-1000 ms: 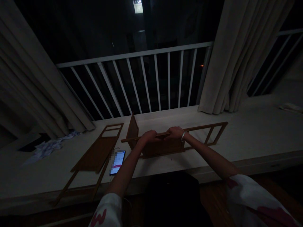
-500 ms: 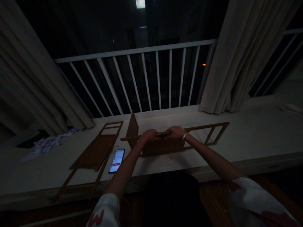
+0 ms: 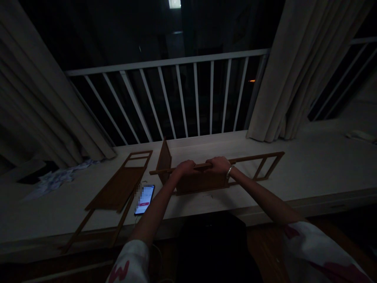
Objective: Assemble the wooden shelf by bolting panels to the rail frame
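Observation:
A brown wooden frame with a panel (image 3: 203, 183) stands on its long edge on the white ledge. Its upper rail runs under both of my hands. My left hand (image 3: 186, 168) is wrapped round that rail near its left part, and my right hand (image 3: 218, 165), with a bracelet at the wrist, grips it just to the right. A second, smaller brown panel (image 3: 165, 161) rises upright at the frame's left end. The open end with crossbars (image 3: 259, 168) reaches off to the right. My fingertips are partly hidden behind the rail.
Another brown frame with a panel (image 3: 119, 188) lies at the left, its legs sticking out past the ledge edge. A lit phone (image 3: 145, 200) with a cable lies beside it. Crumpled papers (image 3: 57, 181) are further left. Behind are a white railing (image 3: 167, 63) and curtains (image 3: 273, 86).

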Available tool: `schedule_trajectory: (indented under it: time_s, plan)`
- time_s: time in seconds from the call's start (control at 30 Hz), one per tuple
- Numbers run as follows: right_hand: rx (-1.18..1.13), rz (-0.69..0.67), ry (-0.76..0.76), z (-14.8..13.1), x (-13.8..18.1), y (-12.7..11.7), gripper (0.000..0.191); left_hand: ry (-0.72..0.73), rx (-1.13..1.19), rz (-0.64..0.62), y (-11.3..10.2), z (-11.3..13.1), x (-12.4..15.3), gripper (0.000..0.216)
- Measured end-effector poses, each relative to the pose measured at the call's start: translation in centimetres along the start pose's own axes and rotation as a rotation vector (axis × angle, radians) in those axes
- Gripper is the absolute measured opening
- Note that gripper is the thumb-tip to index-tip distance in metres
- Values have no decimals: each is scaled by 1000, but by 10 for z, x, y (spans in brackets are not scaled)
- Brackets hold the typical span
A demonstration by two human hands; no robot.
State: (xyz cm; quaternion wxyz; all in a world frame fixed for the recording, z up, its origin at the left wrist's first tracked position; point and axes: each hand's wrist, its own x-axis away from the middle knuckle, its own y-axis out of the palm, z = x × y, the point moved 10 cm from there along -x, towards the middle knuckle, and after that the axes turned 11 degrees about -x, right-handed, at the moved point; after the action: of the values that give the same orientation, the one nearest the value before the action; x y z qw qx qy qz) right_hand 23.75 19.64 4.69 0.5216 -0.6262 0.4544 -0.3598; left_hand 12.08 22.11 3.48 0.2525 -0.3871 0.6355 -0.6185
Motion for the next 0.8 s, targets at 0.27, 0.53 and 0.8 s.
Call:
schedule_trajectory:
  time_s: [0.27, 0.53, 0.8]
  plan:
    - [-17, 30, -21, -4, 6, -2, 56, -28, -10, -3, 1, -1, 2, 62]
    - [-15, 91, -87, -14, 12, -10, 58, -30, 34, -24, -3, 3, 8, 61]
    - [11, 331, -138, -36, 31, -18, 67, 12, 90, -18, -7, 6, 10, 59]
